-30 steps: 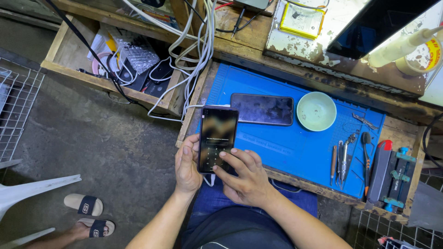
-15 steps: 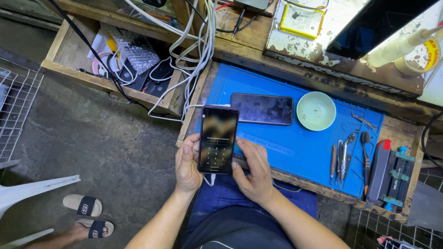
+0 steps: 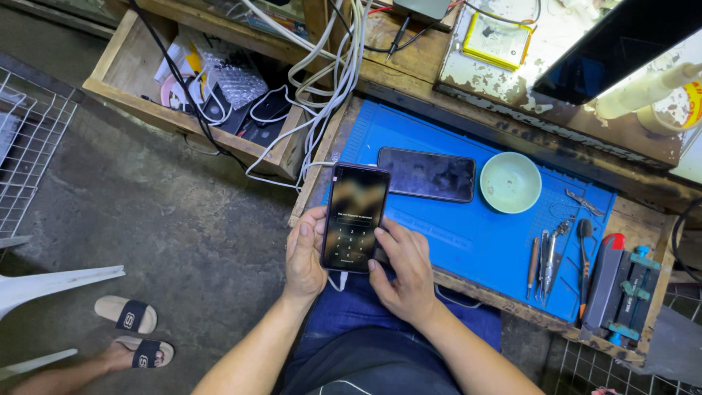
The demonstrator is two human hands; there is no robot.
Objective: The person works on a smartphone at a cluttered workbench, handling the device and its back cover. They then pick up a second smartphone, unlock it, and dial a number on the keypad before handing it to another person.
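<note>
**Bench inventory: phones, tools, hands**

Phones, 2. One lit phone [image 3: 355, 218], upright, screen toward the camera, held over the near left corner of the blue mat [image 3: 468, 227], a white cable [image 3: 338, 280] running from its lower end. One dark phone [image 3: 427, 174] lying flat on the mat, at 2 o'clock from the lit one, just beside it.

Bowl, 1. Pale green bowl [image 3: 510, 182], on the mat at 3 o'clock from the dark phone, close but apart.

Hand tools, about 4. Tweezers and drivers [image 3: 556, 252] laid side by side at the mat's right edge, at 5 o'clock from the bowl.

Clamp, 1. Black-and-teal clamp [image 3: 620, 294] on the wooden bench, right of the tools.

Drawer, 1. Open wooden drawer [image 3: 131, 66] at 10 o'clock from the lit phone, holding cables and bubble wrap.

Hands, 2. Left hand [image 3: 304, 256] curled around the lit phone's left edge, gripping it, thumb on the frame. Right hand [image 3: 404, 271] half-open, cupped at the phone's lower right, fingers under its edge, thumb lying over the lower screen. Both forearms rise from 6 o'clock.

Sandalled feet, 2, on the floor at 8 o'clock.
</note>
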